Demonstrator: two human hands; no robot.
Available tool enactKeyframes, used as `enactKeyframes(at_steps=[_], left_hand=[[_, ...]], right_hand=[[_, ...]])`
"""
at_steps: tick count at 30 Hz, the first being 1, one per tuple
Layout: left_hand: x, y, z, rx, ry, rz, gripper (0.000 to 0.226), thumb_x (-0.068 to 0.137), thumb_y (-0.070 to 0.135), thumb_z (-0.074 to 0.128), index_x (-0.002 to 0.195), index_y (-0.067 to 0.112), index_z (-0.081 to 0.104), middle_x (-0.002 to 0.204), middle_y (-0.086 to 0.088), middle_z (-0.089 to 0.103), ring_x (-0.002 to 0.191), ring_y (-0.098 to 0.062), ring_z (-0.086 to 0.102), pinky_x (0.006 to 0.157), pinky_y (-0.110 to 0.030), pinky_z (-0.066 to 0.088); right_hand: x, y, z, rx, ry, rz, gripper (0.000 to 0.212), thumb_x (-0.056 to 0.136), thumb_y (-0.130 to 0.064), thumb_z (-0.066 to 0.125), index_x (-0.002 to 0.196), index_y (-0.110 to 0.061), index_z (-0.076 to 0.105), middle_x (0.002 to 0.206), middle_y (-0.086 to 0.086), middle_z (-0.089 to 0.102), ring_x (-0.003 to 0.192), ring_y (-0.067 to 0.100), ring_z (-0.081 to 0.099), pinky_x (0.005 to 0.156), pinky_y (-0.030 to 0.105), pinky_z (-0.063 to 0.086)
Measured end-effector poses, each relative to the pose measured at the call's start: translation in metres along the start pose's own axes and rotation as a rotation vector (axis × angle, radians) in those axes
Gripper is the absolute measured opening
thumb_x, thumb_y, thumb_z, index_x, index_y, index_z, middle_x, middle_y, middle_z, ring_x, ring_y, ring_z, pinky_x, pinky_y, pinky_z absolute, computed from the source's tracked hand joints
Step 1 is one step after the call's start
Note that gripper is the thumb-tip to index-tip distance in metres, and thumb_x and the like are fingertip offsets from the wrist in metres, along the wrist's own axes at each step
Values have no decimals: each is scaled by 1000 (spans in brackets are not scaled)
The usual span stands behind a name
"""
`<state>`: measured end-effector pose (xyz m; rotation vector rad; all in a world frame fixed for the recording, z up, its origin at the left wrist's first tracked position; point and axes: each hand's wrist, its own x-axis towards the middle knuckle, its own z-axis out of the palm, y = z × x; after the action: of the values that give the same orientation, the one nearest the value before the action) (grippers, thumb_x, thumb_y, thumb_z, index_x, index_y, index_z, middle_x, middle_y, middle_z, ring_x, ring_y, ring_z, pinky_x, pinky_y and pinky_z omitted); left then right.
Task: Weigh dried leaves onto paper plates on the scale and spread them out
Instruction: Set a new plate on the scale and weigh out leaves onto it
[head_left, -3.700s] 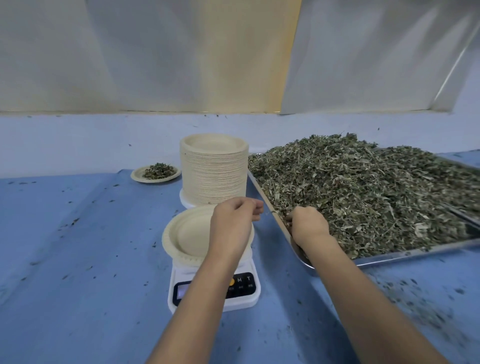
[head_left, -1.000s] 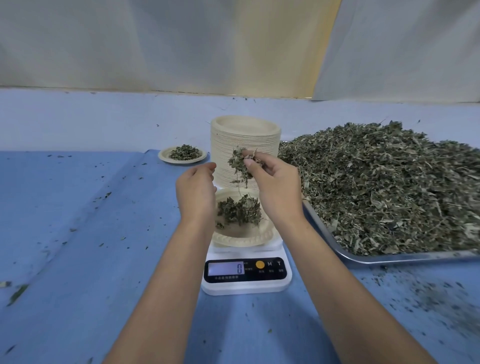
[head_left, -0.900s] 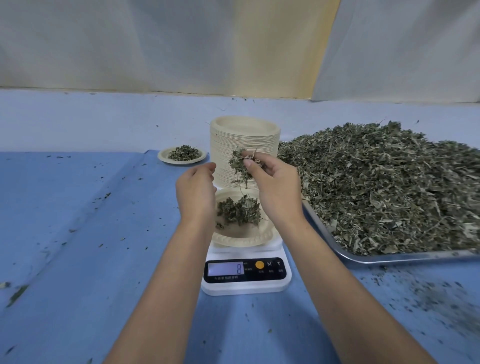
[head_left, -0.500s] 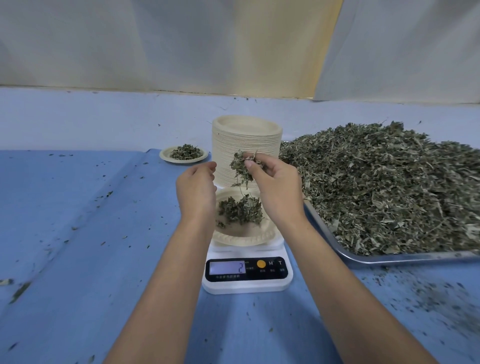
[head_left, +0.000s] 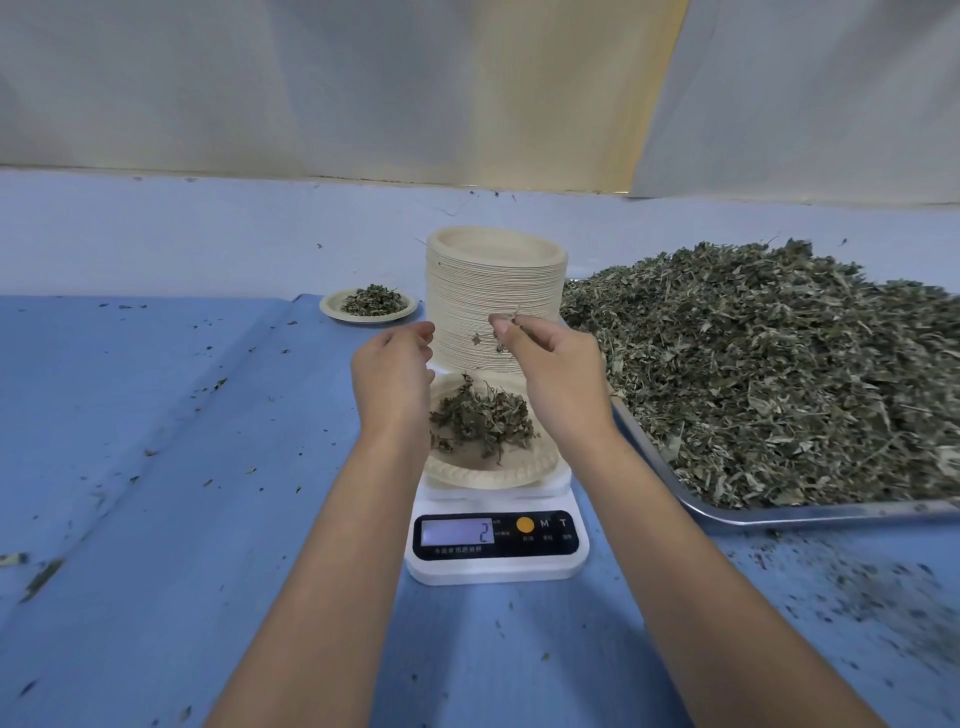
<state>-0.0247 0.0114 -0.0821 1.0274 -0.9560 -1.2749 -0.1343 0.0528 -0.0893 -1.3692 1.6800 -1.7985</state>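
Above the scale (head_left: 493, 566), the right hand (head_left: 558, 374) is pinching a few dried leaves (head_left: 500, 343), apparently trickling them onto the paper plate (head_left: 483, 475) for fine dosing; the left hand (head_left: 395, 374) is hovering loosely curled, empty.

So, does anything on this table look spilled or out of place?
Yes. Leaf crumbs are scattered over the blue cloth, thickest in front of the metal tray at the right, with more flecks at the left. They lie outside the tray, so they look spilled. Nothing looks damaged or tipped.
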Motion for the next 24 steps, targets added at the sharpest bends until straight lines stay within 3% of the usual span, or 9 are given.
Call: enactKeyframes(at_steps=[5,13,17,19,21,24], left_hand=[[-1,0,1,-23,-9,-8,21,92,5,44,89,12,64,95,4,66,99,-11,62,84,-25,50],[-3,1,3,-30,-43,-11,23,93,6,44,84,15,64,91,4,65,96,-12,63,77,-21,50],[-3,0,3,-31,-44,-16,22,93,6,44,87,13,65,90,2,66,95,-12,64,76,-20,50],[-3,0,2,-31,-45,-18,24,92,5,44,85,14,65,90,2,66,95,-11,64,75,-20,51],[-3,0,2,-28,-44,-15,24,92,4,44,86,13,66,90,2,66,95,-11,64,76,-20,51],[-3,1,3,-27,-43,-10,25,92,4,43,91,11,66,91,1,67,96,-11,65,79,-21,52]], right_hand=[[0,-1,1,12,0,-25,28,91,-29,62,91,-2,69,99,26,63,101,38,56,93,55,43],[2,3,1,-3,4,-28,30,91,-30,61,89,-2,69,97,26,64,100,38,57,94,55,43],[3,7,0,-80,-68,6,24,92,-34,59,96,-15,73,96,9,70,98,22,63,92,42,48],[4,11,-1,-152,-146,57,29,91,-36,60,114,-21,68,113,-2,69,110,10,60,97,30,44],[5,12,-3,-176,-169,90,40,89,-34,63,127,-20,61,128,-6,62,122,7,52,106,28,38],[7,9,-8,-112,-80,58,30,90,-27,63,118,-17,68,118,-7,67,113,4,58,104,27,42]])
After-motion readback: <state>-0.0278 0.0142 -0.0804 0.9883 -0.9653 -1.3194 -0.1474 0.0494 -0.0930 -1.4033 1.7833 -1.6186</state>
